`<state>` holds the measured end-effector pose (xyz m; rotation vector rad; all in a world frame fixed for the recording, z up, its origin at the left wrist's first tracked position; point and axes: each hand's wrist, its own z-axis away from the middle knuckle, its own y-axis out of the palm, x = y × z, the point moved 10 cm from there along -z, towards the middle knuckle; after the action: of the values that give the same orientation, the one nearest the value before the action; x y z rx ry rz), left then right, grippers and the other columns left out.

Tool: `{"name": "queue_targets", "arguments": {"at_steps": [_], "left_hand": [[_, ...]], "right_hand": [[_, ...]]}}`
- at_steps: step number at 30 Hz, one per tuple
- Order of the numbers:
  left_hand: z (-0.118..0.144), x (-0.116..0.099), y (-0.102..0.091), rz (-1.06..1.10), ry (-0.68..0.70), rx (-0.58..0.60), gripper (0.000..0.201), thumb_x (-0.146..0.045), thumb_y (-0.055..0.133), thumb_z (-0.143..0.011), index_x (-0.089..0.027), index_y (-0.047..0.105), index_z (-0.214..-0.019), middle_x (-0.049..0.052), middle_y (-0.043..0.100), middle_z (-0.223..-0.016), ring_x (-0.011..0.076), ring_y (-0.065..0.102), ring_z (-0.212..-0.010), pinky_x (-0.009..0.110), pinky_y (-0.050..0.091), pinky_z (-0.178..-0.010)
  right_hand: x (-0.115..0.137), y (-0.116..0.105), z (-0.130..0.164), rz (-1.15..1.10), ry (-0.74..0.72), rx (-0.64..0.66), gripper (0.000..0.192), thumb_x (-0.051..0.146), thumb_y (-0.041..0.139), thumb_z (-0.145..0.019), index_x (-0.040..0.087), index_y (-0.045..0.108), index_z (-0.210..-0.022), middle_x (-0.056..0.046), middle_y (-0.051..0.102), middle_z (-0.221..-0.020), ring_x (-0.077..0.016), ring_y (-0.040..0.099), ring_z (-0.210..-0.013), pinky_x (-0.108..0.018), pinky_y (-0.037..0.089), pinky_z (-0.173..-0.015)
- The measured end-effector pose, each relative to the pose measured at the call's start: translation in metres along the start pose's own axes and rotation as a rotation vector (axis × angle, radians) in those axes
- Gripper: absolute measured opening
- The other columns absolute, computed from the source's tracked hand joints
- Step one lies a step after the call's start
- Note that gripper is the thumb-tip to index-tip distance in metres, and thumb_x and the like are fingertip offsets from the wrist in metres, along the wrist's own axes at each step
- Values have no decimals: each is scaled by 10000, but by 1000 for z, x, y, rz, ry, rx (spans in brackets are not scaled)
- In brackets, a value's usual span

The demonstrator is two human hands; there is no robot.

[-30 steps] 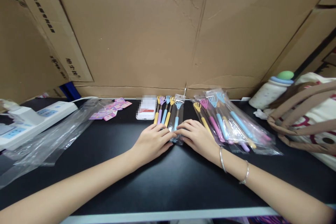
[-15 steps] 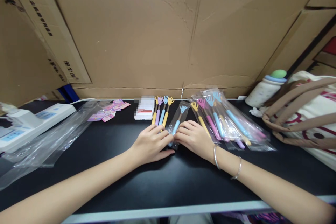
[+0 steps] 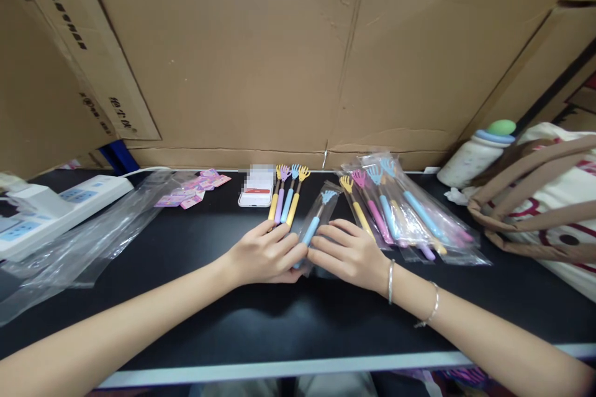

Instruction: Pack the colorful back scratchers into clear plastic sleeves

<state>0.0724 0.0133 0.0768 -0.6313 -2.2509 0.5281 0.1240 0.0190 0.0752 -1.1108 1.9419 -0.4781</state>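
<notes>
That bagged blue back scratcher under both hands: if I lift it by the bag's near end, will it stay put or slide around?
The bagged blue scratcher looks slim and probably light. Its clear glossy sleeve seems loose, so the scratcher may slide inside. Both the left hand and right hand rest on its near end; the black table looks smooth, so it likely skids.

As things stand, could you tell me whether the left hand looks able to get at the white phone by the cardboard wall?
Probably yes. The left hand rests on the bagged blue scratcher, and the white phone lies just beyond it on bare black table. Only the loose scratchers lie beside that path, not across it.
</notes>
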Motion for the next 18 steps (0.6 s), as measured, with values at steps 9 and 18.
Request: {"name": "queue_targets", "arguments": {"at_steps": [9, 18], "left_hand": [[5, 57, -19, -129, -103, -40, 221, -284, 503, -813, -211, 524, -605, -46, 524, -504, 109, 472, -507, 253, 315, -533], [30, 142, -25, 88, -743, -28, 271, -293, 392, -797, -182, 461, -561, -33, 465, -474, 100, 429, -458, 229, 265, -491]], "right_hand": [[-52, -6, 12, -84, 321, 75, 156, 203, 508, -907, 185, 639, -989, -50, 698, -873, -194, 565, -893, -324, 448, -768], [-89, -9, 26, -167, 593, 33, 122, 210, 515, -907, 195, 602, -991, -57, 668, -858, -204, 550, -847, -318, 464, -727]]}}
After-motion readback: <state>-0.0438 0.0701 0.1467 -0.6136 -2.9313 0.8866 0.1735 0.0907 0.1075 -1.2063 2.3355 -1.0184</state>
